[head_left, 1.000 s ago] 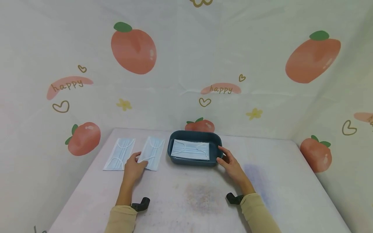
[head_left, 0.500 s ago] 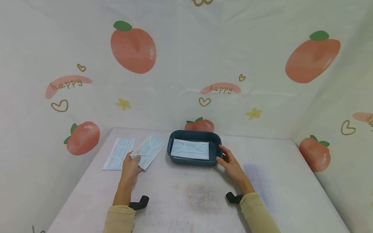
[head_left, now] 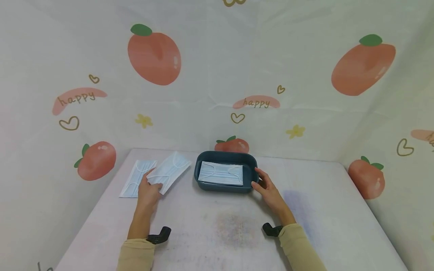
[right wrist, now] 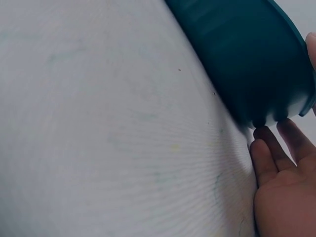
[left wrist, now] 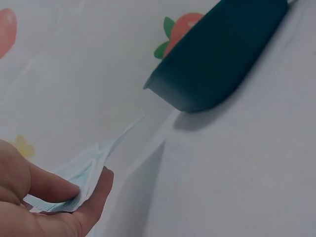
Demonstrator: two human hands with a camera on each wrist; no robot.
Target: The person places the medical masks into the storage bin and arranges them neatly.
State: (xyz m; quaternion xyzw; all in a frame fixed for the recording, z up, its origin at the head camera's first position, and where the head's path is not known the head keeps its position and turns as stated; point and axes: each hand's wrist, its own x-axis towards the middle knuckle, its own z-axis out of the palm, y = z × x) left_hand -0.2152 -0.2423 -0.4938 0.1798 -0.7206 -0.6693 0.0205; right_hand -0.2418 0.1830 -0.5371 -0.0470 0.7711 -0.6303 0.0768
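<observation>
In the head view my left hand [head_left: 149, 192] pinches a light blue face mask [head_left: 169, 171] by its near left part, thumb on top. The left wrist view shows that mask [left wrist: 91, 180] bent between thumb and fingers, held off the table. A second face mask [head_left: 135, 180] lies flat at the left, partly hidden by the left hand. My right hand [head_left: 269, 190] touches the right end of a dark teal tray [head_left: 251, 165]; in the right wrist view its fingertips [right wrist: 261, 134] rest against the tray's outer wall [right wrist: 247, 64]. Inside the tray lies a face mask [head_left: 220, 175], ear loops up.
The white table [head_left: 210, 226] has a brownish stain in front of the tray and a bluish smear at the right. A white cloth wall [head_left: 203, 75] printed with peaches stands behind and to the sides. Each wrist wears a black camera mount [head_left: 159, 235].
The left hand has raised the mask off the table, turned it clockwise and shifted slightly left, so it overlaps the second mask in view. The right hand and tray have stayed put.
</observation>
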